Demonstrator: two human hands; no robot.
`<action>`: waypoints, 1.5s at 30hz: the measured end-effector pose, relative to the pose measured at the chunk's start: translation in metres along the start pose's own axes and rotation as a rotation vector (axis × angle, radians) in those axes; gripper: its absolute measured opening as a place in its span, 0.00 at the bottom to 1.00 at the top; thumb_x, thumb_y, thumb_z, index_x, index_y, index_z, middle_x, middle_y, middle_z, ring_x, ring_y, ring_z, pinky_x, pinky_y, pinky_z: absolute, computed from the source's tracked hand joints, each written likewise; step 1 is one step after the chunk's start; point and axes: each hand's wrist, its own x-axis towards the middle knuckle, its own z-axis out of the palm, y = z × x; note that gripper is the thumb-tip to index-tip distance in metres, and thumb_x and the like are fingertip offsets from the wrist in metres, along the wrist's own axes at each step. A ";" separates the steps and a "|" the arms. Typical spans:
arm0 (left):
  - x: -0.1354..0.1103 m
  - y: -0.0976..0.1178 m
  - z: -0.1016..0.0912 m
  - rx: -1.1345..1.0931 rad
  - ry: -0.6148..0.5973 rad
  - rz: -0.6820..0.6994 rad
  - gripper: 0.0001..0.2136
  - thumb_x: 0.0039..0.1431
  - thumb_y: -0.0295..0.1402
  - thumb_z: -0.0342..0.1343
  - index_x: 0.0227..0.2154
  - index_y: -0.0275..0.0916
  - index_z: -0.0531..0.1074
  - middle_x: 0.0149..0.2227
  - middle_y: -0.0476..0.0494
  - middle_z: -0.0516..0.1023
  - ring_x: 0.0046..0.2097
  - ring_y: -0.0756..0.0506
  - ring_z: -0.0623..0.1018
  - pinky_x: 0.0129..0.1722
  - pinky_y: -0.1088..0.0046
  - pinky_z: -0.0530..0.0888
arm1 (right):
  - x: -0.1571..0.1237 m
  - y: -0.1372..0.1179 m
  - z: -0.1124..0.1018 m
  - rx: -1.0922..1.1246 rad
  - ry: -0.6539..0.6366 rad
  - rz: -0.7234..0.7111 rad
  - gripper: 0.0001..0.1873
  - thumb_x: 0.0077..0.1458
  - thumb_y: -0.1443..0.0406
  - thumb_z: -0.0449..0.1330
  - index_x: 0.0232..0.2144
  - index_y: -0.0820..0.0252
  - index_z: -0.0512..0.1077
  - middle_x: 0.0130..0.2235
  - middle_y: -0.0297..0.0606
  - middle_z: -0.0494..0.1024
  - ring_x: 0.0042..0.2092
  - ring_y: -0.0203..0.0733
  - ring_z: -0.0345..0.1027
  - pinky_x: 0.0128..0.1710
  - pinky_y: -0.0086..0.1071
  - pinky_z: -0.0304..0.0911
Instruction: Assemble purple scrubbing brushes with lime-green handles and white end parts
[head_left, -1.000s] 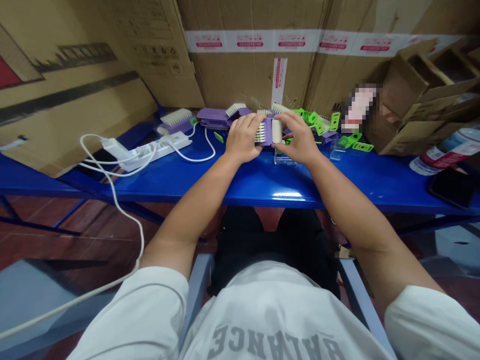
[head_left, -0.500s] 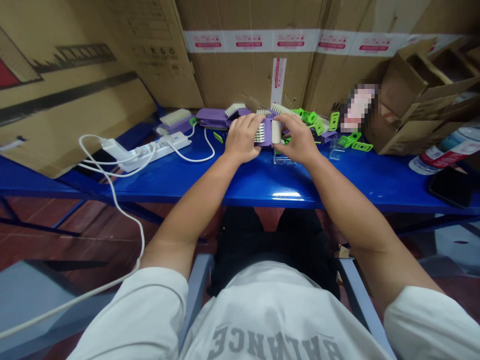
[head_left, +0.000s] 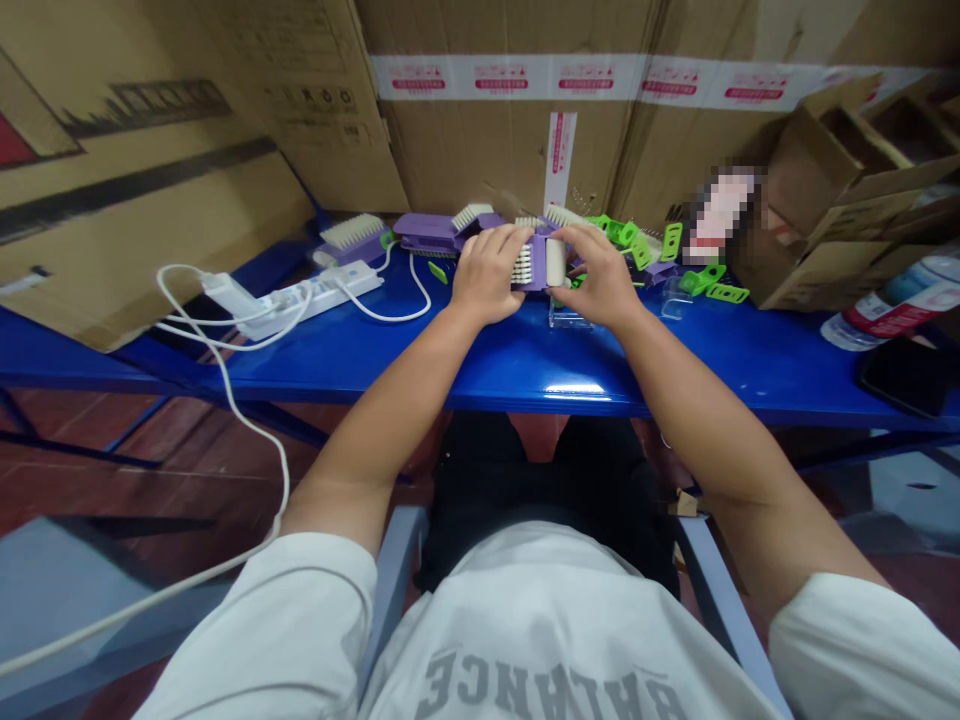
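Currently, the left hand is clasping the left end of a purple plastic holder, with its fingers curled over the top and lying just beside a row of white bristles. The right hand is pinching a white cylinder between fingertips and thumb, and the cylinder is sitting against the right side of the holder (whether the two parts are joined cannot be determined from this view). Both hands are facing each other on either side of the holder, which is positioned over the rear part of the blue metal worktop.

All other items are located here relative to the holder. A clear acrylic stand is standing just in front of it. Further purple brush units are lying to its left, and green plastic clips are lying to its right. A white power strip and a white cable are lying well to its left. A plastic water bottle and a black phone are resting well to its right, while cardboard cartons are standing behind it.
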 end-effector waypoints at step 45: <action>0.000 -0.001 0.002 0.026 0.004 0.018 0.39 0.65 0.33 0.68 0.78 0.49 0.69 0.78 0.35 0.76 0.79 0.24 0.74 0.82 0.38 0.69 | -0.001 -0.001 0.001 -0.004 0.001 -0.026 0.41 0.60 0.44 0.75 0.71 0.47 0.76 0.71 0.50 0.81 0.71 0.72 0.77 0.67 0.73 0.84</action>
